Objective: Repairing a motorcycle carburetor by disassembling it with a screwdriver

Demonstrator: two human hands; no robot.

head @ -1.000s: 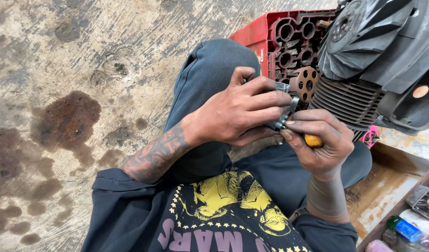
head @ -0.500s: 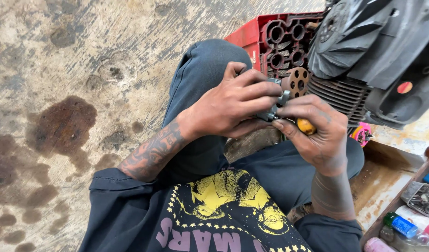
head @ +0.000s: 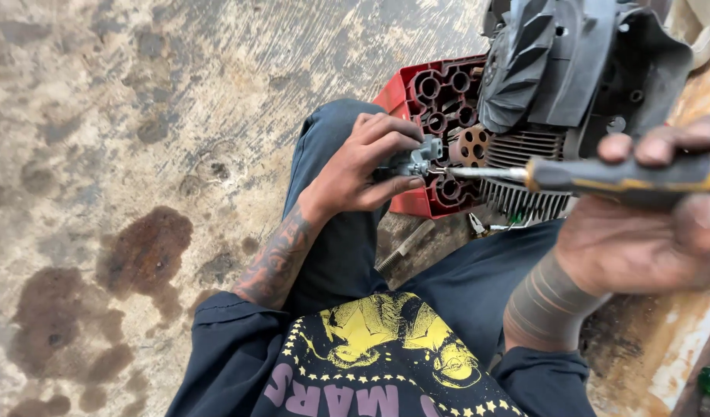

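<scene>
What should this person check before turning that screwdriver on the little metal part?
1. Left hand grips the small grey metal part firmly between its fingers: ok.
2. Right hand wrapped round the screwdriver handle: ok.
3. Screwdriver tip seated in a screw slot: cannot tell, the tip meets the part but the contact is too small to see.
4. Shaft clear of the red plastic casing behind it: ok.
5. Dark engine housing resting steady: cannot tell.
</scene>
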